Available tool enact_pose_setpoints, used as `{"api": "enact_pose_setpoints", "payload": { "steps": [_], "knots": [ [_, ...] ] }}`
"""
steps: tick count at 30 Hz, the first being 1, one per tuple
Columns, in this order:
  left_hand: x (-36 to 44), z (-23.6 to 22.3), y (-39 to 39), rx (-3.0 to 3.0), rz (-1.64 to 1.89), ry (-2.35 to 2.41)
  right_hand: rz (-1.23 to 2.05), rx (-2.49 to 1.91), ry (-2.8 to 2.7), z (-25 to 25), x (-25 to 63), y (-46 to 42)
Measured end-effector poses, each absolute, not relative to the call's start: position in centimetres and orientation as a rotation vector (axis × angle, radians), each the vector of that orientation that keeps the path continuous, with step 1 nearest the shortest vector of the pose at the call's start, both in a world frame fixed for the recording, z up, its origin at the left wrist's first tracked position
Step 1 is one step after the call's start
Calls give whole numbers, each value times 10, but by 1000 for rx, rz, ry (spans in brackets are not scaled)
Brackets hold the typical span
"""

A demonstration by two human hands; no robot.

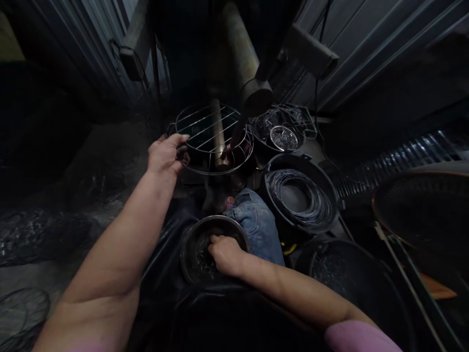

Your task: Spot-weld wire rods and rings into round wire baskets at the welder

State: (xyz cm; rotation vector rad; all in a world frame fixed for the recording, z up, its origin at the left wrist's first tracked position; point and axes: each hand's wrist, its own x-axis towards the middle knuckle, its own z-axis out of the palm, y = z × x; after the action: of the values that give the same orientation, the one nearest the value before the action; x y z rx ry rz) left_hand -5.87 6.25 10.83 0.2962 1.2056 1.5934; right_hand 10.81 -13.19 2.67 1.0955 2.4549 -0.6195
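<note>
Far left, a loose wire coil (24, 313) lies on the floor (106, 166). Left hand (164, 155) is at the edge of a round wire rack (208, 174), fingers (179, 140) curled over the outer ring, gripping it from the side. Rack sits tilted, with a metal pole (218, 132) showing through its middle. Rack looks light and stiff but a bit springy: the outer ring is the place to hold, since the thin crossbars could bend. Right hand (227, 255) is down in a metal bowl (216, 220) beside a knee in jeans (254, 225), fingers (216, 239) pressed among small dark bits; too dim to tell if they pinch anything. Bits look loose and fiddly to pick up. Further right, a black tub (304, 215) holds coiled wire (295, 193), and a second tub (278, 149) behind it holds more wire racks (284, 138).
</note>
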Motion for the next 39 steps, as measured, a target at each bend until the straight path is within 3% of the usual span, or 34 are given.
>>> {"api": "enact_pose_setpoints", "payload": {
  "steps": [16, 21, 30, 36, 39],
  "knots": [
    [-32, 111, 22, 258, 1692, 1135, -676, 1152, 2243, 52, 120, -132],
    [-32, 110, 21, 258, 1698, 1117, -748, 1373, 2366, 47, 137, -128],
    [-29, 113, 17, 266, 1670, 1104, -1178, 1597, 2475, 51, 163, -124],
    [-27, 115, 19, 257, 1702, 1093, -1252, 1728, 2649, 74, 181, -101],
    [-25, 114, 21, 268, 1721, 1079, -1542, 1879, 2782, 85, 173, -78]
  ]
}}
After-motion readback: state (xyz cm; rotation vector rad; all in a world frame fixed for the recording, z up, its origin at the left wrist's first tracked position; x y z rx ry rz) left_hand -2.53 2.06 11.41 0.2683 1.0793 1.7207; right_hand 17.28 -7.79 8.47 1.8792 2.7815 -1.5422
